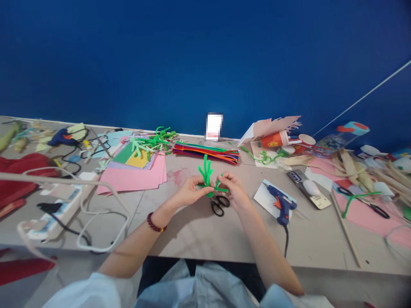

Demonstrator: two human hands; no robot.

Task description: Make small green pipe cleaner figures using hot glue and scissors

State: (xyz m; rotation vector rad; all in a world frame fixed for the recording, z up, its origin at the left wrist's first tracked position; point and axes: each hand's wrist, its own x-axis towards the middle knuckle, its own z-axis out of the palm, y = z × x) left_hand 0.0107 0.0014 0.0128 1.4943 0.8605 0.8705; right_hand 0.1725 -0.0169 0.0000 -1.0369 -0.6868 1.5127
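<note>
Between my hands is a bundle of bright green pipe cleaners (207, 172), its several tips fanned upward. My left hand (192, 189) pinches the bundle near its lower end, thumb towards the right. At the right side of the bundle, my right hand (233, 188) grips a short bent green piece between thumb and fingers. Black-handled scissors (218, 207) lie on the table just below, their blades hidden. Behind the hands rests a stack of multicoloured pipe cleaners (205, 152). Finished-looking green twisted pieces (157, 139) lie further left.
A blue glue gun (282, 202) rests on white card at right, beside a phone (308, 188) and a wooden stick (345, 226). Pink paper sheets (131, 176) lie left. A white power strip (61, 209) with looping cables occupies the near left. A blue wall (192, 64) stands behind.
</note>
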